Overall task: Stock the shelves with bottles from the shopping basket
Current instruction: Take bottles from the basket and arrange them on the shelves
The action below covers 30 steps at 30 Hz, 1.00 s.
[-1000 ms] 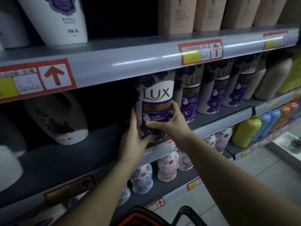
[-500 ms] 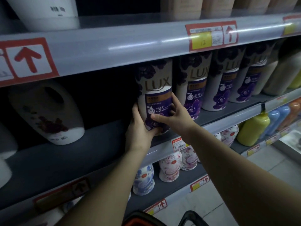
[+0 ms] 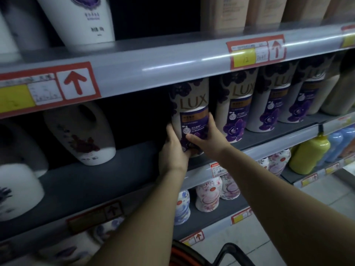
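A white and purple LUX bottle (image 3: 192, 112) stands upright on the dark middle shelf (image 3: 96, 181), left of three matching LUX bottles (image 3: 236, 110). My left hand (image 3: 172, 148) grips its lower left side. My right hand (image 3: 205, 137) grips its lower right side, thumb across the front label. The bottle's top is hidden behind the grey shelf rail above. The rim and black handle of the shopping basket (image 3: 226, 254) show at the bottom edge; its contents are out of view.
A white jug with a handle hole (image 3: 80, 133) stands left on the same shelf, with a dark gap between it and the held bottle. Floral bottles (image 3: 207, 194) fill the shelf below. A yellow-green bottle (image 3: 307, 156) and blue ones sit lower right. Tiled floor lies right.
Both hands have pushed the LUX bottle further back under the upper rail, from the shelf's front edge into line with the other LUX bottles. The grip is unchanged.
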Each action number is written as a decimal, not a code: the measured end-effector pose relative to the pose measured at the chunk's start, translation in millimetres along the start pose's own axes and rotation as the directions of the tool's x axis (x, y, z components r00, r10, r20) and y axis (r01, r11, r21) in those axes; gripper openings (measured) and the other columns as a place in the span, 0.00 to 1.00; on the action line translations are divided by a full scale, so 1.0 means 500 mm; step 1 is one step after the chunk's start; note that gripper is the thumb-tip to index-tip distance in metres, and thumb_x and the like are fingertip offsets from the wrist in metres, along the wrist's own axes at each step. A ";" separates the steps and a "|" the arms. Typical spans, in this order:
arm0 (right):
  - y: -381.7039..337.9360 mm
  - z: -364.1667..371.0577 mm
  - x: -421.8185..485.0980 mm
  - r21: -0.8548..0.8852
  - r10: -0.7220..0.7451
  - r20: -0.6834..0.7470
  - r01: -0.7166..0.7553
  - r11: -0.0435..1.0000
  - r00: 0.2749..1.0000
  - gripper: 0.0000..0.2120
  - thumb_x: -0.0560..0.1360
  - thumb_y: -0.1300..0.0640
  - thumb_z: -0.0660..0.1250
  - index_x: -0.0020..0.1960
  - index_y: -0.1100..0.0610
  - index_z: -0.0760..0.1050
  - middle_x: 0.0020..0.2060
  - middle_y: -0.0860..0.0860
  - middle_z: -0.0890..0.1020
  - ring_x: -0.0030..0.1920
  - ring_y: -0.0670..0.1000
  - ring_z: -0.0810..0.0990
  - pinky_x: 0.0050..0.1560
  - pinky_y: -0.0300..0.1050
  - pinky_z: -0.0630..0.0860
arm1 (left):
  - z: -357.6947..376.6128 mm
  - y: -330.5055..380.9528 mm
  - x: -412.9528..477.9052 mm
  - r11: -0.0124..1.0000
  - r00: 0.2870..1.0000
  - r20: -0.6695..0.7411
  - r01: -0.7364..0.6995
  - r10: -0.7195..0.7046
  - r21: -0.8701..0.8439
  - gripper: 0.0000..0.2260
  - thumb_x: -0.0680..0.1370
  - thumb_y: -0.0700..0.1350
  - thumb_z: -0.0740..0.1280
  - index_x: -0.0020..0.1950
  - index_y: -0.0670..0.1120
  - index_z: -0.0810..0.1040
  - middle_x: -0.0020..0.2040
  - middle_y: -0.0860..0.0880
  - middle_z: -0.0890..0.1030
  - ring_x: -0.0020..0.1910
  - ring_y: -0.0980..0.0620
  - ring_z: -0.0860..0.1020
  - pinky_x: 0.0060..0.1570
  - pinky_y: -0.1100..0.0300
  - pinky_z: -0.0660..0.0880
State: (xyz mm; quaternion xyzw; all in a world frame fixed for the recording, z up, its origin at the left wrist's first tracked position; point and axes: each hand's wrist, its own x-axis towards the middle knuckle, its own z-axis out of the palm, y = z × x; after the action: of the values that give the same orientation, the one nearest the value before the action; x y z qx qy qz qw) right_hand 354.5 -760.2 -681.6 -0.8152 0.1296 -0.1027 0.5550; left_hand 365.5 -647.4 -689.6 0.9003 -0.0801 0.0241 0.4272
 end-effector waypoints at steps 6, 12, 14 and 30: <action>-0.009 0.026 -0.080 -0.009 -0.074 -0.150 0.073 0.997 0.986 0.46 0.66 0.48 0.74 0.77 0.53 0.53 0.67 0.52 0.75 0.67 0.51 0.74 0.68 0.52 0.70 | -0.061 -0.042 -0.052 0.980 0.983 -0.007 -0.181 0.182 0.082 0.41 0.71 0.46 0.72 0.77 0.48 0.52 0.72 0.41 0.68 0.70 0.40 0.68 0.65 0.49 0.69; 0.006 0.114 -0.303 -0.198 -0.275 -0.198 0.236 0.951 0.941 0.22 0.72 0.52 0.68 0.64 0.56 0.70 0.60 0.53 0.75 0.60 0.54 0.74 0.60 0.49 0.72 | -0.153 -0.212 -0.264 0.785 0.825 -0.106 -0.478 0.555 0.395 0.18 0.74 0.44 0.62 0.64 0.47 0.71 0.59 0.44 0.79 0.59 0.46 0.73 0.59 0.50 0.72; 0.020 0.150 -0.354 -0.255 -0.306 -0.109 0.271 0.928 0.946 0.21 0.72 0.53 0.67 0.63 0.57 0.71 0.59 0.54 0.75 0.60 0.55 0.74 0.58 0.46 0.71 | -0.149 -0.266 -0.320 0.754 0.837 -0.009 -0.488 0.548 0.440 0.17 0.75 0.45 0.62 0.64 0.47 0.72 0.59 0.44 0.79 0.59 0.46 0.72 0.59 0.52 0.69; 0.180 0.231 -0.521 -0.527 -0.026 0.199 0.129 0.840 0.980 0.21 0.73 0.58 0.63 0.66 0.58 0.68 0.61 0.57 0.74 0.60 0.60 0.74 0.54 0.50 0.71 | -0.003 -0.447 -0.608 0.957 0.710 0.676 -0.007 -0.199 0.289 0.30 0.72 0.59 0.68 0.72 0.53 0.66 0.70 0.51 0.72 0.69 0.50 0.71 0.66 0.56 0.66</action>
State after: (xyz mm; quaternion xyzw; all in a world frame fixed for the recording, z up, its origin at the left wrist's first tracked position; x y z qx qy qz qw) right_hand 135.5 -605.5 -813.4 -0.9483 0.0681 -0.0094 0.3097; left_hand 102.5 -469.9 -893.6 0.8949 -0.1839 -0.3290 0.2389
